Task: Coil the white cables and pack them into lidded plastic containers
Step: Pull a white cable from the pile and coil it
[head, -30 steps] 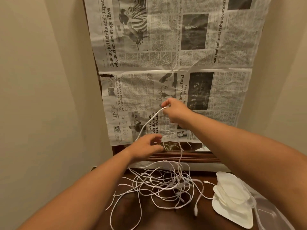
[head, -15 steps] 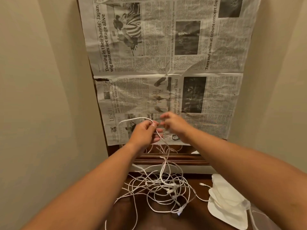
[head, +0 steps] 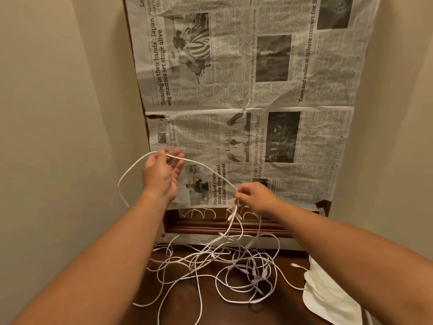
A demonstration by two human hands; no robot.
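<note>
Two hands are raised before the newspaper [head: 276,95]: the left hand [head: 161,174] is loosely spread with one white cable [head: 206,165] draped across its fingers, while the right hand [head: 255,195] pinches that cable. Below, tangled cables [head: 225,266] lie on the dark wooden table [head: 281,313], left of the white lids [head: 328,299].

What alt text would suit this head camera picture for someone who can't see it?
A thin white cable runs from a person's raised left hand to the right hand, which pinches it, above a tangle of white cables on a dark wooden tabletop. Newspaper sheets hang behind; white plastic lids lie at right.
</note>
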